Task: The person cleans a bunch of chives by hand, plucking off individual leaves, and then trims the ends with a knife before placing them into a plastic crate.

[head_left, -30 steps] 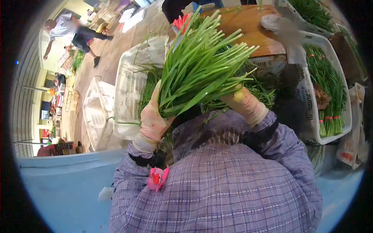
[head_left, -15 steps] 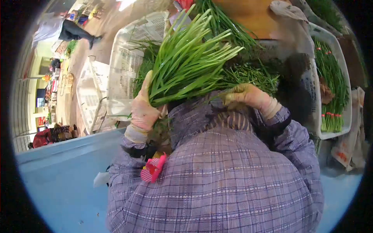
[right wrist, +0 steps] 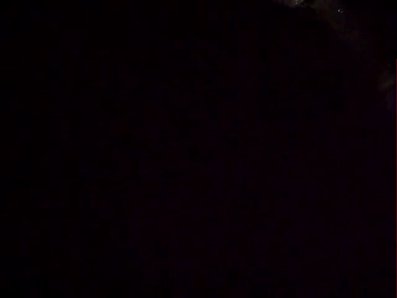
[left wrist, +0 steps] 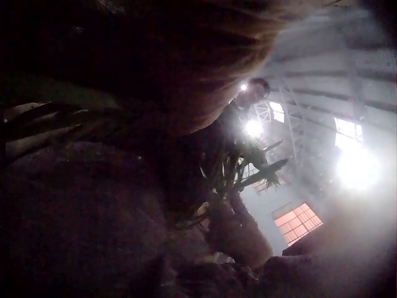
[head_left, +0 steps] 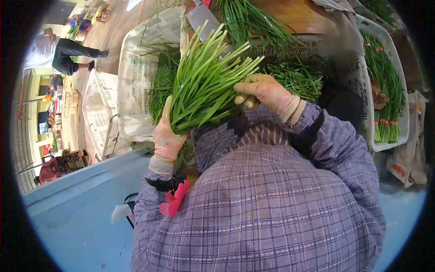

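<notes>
My gloved left hand (head_left: 167, 138) grips a bunch of garlic chives (head_left: 206, 84) near its lower left, the thumb up along its side. Pale cut stalk ends fan out to the upper right. My gloved right hand (head_left: 265, 93) is at the bunch's right edge, fingers curled and fingertips stained, right at the stalks; I cannot tell whether it pinches any. In the left wrist view, dim stalks (left wrist: 236, 174) show against bright lamps. The right wrist view is almost black.
A white crate (head_left: 136, 81) with loose greens stands ahead. More chives (head_left: 253, 22) lie on a wooden board (head_left: 317, 20), beside a cleaver (head_left: 202, 20). Banded bunches (head_left: 385, 86) fill a crate on the right. A person (head_left: 68, 52) is at the far left, near another crate (head_left: 97, 109).
My right hand has come up from below the bunch to its right edge. The left hand keeps its grip, the bunch now more upright. The cleaver has come into clearer view.
</notes>
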### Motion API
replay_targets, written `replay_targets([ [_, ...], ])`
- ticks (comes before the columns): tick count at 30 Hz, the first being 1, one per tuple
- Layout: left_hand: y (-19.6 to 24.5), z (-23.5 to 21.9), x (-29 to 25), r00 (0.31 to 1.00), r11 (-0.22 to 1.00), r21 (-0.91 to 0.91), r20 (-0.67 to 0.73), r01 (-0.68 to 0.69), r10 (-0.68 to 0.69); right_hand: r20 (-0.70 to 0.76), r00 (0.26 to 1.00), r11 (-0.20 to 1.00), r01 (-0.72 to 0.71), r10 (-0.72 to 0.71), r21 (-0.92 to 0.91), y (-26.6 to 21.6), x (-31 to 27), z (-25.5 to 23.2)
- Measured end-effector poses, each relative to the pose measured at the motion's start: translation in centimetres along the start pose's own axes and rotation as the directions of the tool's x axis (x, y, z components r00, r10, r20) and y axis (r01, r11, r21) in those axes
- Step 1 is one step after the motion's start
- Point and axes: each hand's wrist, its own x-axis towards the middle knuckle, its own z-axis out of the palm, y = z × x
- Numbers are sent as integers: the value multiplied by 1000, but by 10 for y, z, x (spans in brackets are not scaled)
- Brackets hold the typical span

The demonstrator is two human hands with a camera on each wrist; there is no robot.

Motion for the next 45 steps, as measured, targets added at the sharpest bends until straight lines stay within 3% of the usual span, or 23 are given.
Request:
replay_targets([
  [5, -7, 4, -3, 983, 985, -18, 77, 170, -168, -29, 999, 1000, 14, -14, -3, 2, -7, -10],
  [8, -5, 2, -2, 989, 993, -17, 91, 118, -116, -38, 999, 999, 34, -35, -13, 0, -8, -9],
  [13, -17, 4, -4, 974, 983, -33, 148, 180, -174, -1, 997, 997, 72, -72, -1, 3, -7, -13],
  [15, -19, 3, -5, 971, 979, -82, 161, 189, -174, 64, 993, 992, 95, -100, 79, 1, -8, -14],
  [19, -25, 4, -4, 969, 980, -77, 183, 183, -167, 54, 990, 977, 118, -129, 177, -3, -9, -16],
  [21, -26, 4, -3, 969, 980, -91, 190, 175, -155, 150, 977, 963, 108, -148, 249, -2, -9, -24],
  [25, -22, 3, 0, 968, 977, -132, 212, 168, -138, 146, 977, 963, 115, -154, 246, -2, -11, -27],
  [27, -22, 3, 0, 966, 973, -154, 222, 170, -133, -25, 992, 956, 123, -121, 266, -8, -16, -29],
  [30, -28, 5, -3, 948, 956, -171, 256, 237, -190, -64, 977, 924, 212, -202, 318, -8, -13, -67],
  [31, -31, 7, -5, 945, 936, -235, 259, 263, -200, -154, 936, 898, 348, -317, 268, -14, -21, -72],
  [33, -35, 9, -7, 942, 911, -297, 263, 286, -210, -290, 890, 934, 311, -351, -175, -30, -35, -93],
  [34, -37, 9, -6, 944, 916, -295, 267, 270, -193, -291, 890, 934, 312, -352, -176, -26, -35, -107],
  [35, -39, 9, -6, 947, 921, -294, 270, 254, -175, -390, 851, 841, 105, -352, -530, -21, -32, -120],
  [36, -40, 10, -6, 947, 922, -295, 271, 252, -172, -472, 792, 618, -157, -387, -771, -14, -30, -129],
  [37, -41, 11, -6, 942, 904, -328, 280, 276, -186, -474, 790, 618, -159, -388, -770, -9, -30, -129],
  [39, -41, 12, -5, 937, 884, -360, 287, 298, -199, -315, 802, 203, -245, -507, -948, -1, -34, -126],
  [40, -40, 12, -5, 935, 878, -370, 294, 304, -199, -299, 864, 160, -255, -405, -954, -11, -32, -104],
  [41, -39, 11, -5, 932, 871, -378, 302, 312, -203, -95, 843, 99, -49, -530, -994, -4, -29, -88],
  [42, -37, 10, -5, 930, 872, -374, 304, 314, -205, 19, 872, 46, 48, -490, -998, -9, -25, -61],
  [43, -34, 9, -4, 926, 879, -354, 315, 319, -209, 225, 823, -189, 145, -522, -971, -1, -19, -41],
  [44, -32, 8, -2, 923, 886, -335, 323, 320, -211, 346, 829, -271, 245, -439, -931, 2, -14, -24],
  [45, -30, 7, -2, 923, 888, -331, 321, 319, -212, 414, 781, -408, 224, -468, -885, 11, -8, -11],
])
